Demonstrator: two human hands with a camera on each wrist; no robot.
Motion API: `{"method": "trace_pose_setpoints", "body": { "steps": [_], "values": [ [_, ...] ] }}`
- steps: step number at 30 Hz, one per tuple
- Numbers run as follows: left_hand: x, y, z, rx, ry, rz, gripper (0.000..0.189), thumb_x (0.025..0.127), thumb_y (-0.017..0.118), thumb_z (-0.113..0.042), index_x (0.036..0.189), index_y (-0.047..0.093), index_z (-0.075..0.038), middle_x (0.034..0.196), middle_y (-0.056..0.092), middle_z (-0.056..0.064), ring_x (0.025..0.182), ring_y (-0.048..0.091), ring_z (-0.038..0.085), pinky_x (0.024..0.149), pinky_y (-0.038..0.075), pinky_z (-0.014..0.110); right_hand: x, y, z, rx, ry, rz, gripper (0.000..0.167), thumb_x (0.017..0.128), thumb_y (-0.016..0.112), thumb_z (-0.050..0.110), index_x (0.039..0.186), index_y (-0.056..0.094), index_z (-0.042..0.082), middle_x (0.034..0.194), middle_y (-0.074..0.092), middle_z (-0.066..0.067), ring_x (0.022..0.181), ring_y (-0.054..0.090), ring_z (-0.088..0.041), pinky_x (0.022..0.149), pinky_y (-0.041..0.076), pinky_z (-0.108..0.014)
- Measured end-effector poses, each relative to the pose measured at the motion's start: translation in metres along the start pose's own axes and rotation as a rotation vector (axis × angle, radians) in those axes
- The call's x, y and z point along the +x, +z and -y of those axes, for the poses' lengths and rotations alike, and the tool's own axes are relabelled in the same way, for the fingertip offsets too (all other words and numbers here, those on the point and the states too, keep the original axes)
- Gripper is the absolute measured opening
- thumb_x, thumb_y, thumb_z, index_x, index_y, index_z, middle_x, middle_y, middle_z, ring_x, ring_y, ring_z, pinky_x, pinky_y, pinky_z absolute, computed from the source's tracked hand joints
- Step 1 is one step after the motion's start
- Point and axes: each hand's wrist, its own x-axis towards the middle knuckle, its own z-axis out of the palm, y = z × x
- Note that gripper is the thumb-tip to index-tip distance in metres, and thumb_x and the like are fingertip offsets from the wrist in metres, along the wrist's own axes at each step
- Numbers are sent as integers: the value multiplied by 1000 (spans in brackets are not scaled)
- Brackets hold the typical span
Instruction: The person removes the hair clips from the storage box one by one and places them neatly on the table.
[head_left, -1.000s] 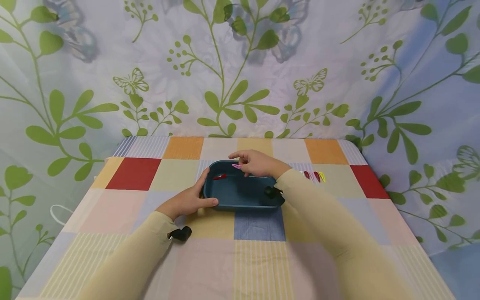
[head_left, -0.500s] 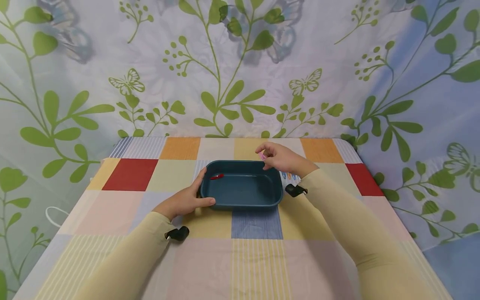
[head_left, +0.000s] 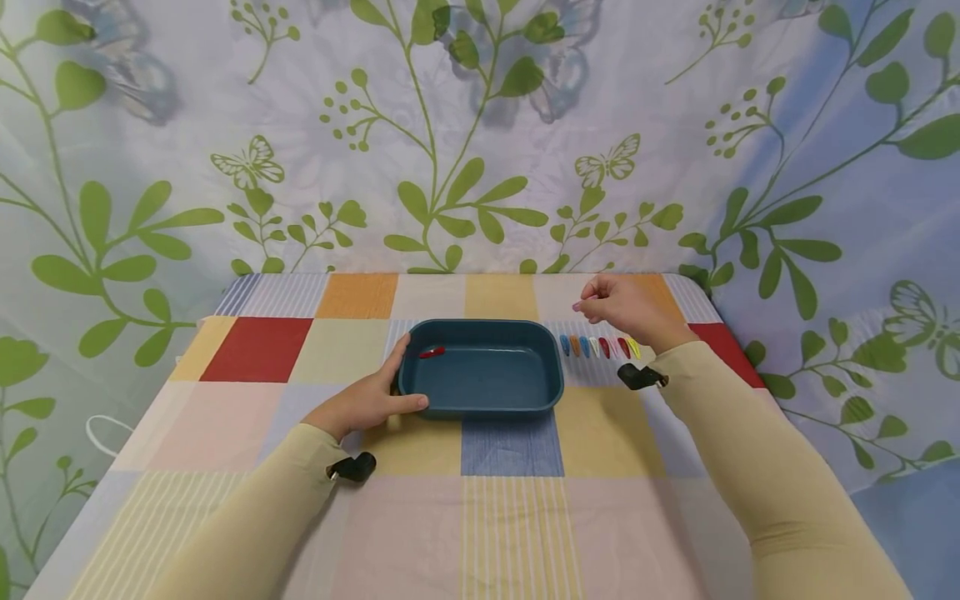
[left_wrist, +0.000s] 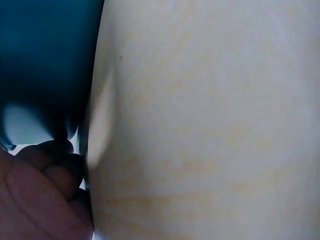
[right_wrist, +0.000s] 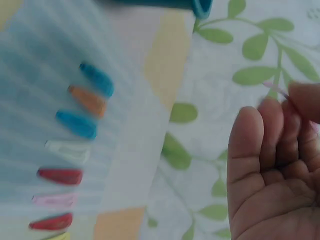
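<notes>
My left hand (head_left: 363, 406) holds the left end of a dark blue rectangular basin (head_left: 491, 377), thumb at the front rim and fingers along its side. In the left wrist view those fingers (left_wrist: 65, 175) curl close by the basin wall. A red snap hair clip (head_left: 432, 352) lies inside, near the back left corner. My right hand (head_left: 630, 310) is raised beyond the basin's right end and pinches a pink hair clip (head_left: 578, 306) between thumb and fingers. Close below it, several hair clips lie in a row, among them an orange clip (right_wrist: 87, 100) and a white clip (right_wrist: 68, 151).
A patchwork cloth (head_left: 517, 533) covers the table. Behind it hangs a leaf-patterned curtain (head_left: 300, 83), which also runs along both sides. A white loop of cord (head_left: 105, 437) shows at the table's left edge.
From over the basin my right hand has moved right with the pink clip, and the row of clips it partly covered now shows. My left hand stays on the basin.
</notes>
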Motion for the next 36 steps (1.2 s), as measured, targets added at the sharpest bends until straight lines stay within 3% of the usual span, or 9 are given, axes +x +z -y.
{"method": "trace_pose_setpoints", "body": {
  "steps": [3, 7, 11, 15, 18, 20, 24, 29, 36],
  "values": [
    [0, 0, 0, 4, 4, -1, 114, 95, 73, -54, 165, -16, -45, 179, 2, 8, 161, 20, 42, 125, 25, 67, -1, -7, -12, 49, 30, -32, 21, 107, 57, 18, 115, 63, -1, 112, 65, -11, 88, 61, -23, 78, 54, -29],
    [1, 0, 1, 10, 11, 1, 115, 95, 73, -55, 166, -17, -44, 179, 2, 9, 161, 20, 43, 125, 25, 67, -2, -17, -28, 116, 66, -61, 32, 108, 49, 12, 127, 64, -8, 105, 62, -7, 83, 59, -16, 80, 55, -22],
    [2, 0, 2, 9, 13, 3, 115, 95, 73, -54, 166, -17, -43, 179, 2, 10, 161, 19, 43, 125, 25, 68, -5, -27, -46, 107, 107, -64, 40, 111, 49, 16, 139, 60, -9, 111, 71, -8, 92, 64, -9, 81, 54, -16],
    [2, 0, 2, -3, 6, 8, 115, 95, 73, -52, 166, -17, -43, 179, 1, 9, 162, 17, 42, 125, 24, 68, -9, -36, -63, 34, 143, -32, 44, 112, 45, 16, 147, 55, -8, 137, 68, -22, 117, 63, -23, 87, 51, -18],
    [2, 0, 1, 2, 3, 9, 115, 96, 73, -53, 166, -17, -43, 179, 0, 10, 161, 17, 43, 125, 24, 68, -12, -42, -74, -44, 154, 0, 45, 111, 46, 14, 151, 52, -6, 146, 61, -26, 131, 54, -40, 93, 51, -27],
    [2, 0, 2, 3, -2, 9, 115, 95, 73, -53, 166, -17, -43, 179, 0, 9, 162, 17, 43, 125, 24, 68, -14, -45, -79, -72, 170, 12, 47, 110, 48, 13, 153, 49, -5, 150, 56, -28, 132, 54, -43, 96, 50, -32],
    [2, 0, 2, -2, -5, 11, 115, 95, 73, -53, 165, -18, -44, 179, -2, 7, 162, 15, 42, 126, 23, 68, -18, -45, -86, -52, 213, -1, 51, 108, 55, 11, 156, 45, -5, 151, 55, -31, 125, 61, -38, 94, 55, -28],
    [1, 0, 0, -9, -11, 11, 115, 95, 74, -53, 165, -17, -46, 179, -1, 7, 162, 16, 41, 125, 24, 68, -21, -44, -98, -87, 219, -24, 50, 107, 61, 13, 152, 49, -8, 140, 62, -32, 109, 69, -27, 80, 55, -17],
    [1, 1, 0, -14, -11, 5, 114, 95, 73, -53, 165, -16, -47, 179, 1, 7, 161, 18, 41, 125, 25, 68, -21, -42, -113, -111, 242, -28, 47, 104, 64, 10, 145, 53, -10, 118, 70, -26, 90, 69, -18, 75, 57, -22]
  ]
}}
